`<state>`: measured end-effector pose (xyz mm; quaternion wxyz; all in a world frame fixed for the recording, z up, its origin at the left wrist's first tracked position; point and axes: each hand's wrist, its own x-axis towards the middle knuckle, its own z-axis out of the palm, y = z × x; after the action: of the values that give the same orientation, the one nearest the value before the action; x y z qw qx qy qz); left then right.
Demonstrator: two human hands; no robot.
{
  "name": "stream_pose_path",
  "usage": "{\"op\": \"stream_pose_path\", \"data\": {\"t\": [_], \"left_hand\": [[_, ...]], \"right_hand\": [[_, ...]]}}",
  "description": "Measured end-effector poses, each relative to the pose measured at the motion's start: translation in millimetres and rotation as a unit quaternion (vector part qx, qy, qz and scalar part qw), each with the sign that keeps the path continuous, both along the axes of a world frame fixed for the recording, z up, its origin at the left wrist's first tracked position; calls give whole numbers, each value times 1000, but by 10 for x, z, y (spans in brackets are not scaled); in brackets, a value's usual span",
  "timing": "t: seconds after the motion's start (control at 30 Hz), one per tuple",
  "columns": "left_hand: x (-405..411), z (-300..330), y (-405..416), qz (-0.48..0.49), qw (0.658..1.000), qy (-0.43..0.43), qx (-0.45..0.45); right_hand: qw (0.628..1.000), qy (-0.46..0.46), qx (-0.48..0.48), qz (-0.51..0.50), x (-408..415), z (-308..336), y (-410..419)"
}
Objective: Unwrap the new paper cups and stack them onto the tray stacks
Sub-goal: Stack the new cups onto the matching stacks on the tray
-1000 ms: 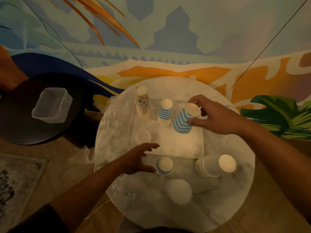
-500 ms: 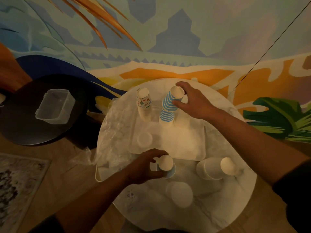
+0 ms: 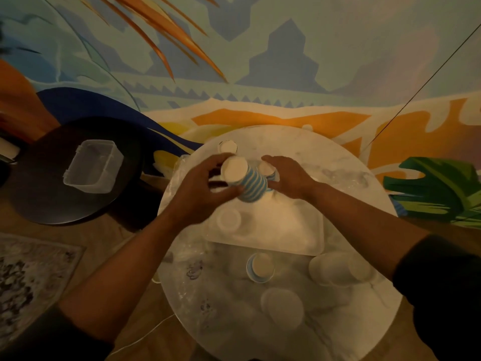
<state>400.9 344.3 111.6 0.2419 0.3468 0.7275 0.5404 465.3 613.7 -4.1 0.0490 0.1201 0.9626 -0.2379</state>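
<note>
- A clear plastic box (image 3: 92, 165) sits on the dark round side surface (image 3: 46, 199), well left of the work.
- The left hand (image 3: 197, 191) has come up from the lone cup (image 3: 260, 267), which now stands free, and curls its grip round an inverted blue-striped cup (image 3: 247, 183) over the tray (image 3: 299, 230).
- The step looks like stacking; next, seat this cup squarely on the striped stack (image 3: 265, 169).
- The right hand (image 3: 289, 178), fingers relaxed, steadies that stack instead of carrying a cup.
</note>
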Motion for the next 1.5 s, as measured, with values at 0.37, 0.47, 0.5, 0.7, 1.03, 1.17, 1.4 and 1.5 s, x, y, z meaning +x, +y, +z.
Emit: {"op": "stream_pose_path", "data": {"t": [0.37,0.47,0.5,0.7,1.03,1.17,1.4,1.5], "left_hand": [[-400,-663,962,32,997,73,-14],[-428,-867,1071,17,995,80,-48],[-434,-930,1099,14,995,84,-59],[-432,-1115,1215,20,989,74,-129],[-115,-904,435,-43,986,69,-145],[124,-1118,-59,-113,974,63,-186],[570,-1543,-499,-175,960,6,-219],[746,-1612,-506,-194,959,-9,-206]], "right_hand": [[976,-172,131,22,751,836,-356],[985,-141,27,96,1099,871,-677],[982,-135,11,131,1199,837,-767],[962,-154,3,227,1431,466,-1119],[967,-128,-32,217,1444,215,-1097],[974,-88,-62,201,1451,411,-1057],[987,14,-70,145,1292,1086,-716],[993,45,-38,98,1078,1280,-449]]}}
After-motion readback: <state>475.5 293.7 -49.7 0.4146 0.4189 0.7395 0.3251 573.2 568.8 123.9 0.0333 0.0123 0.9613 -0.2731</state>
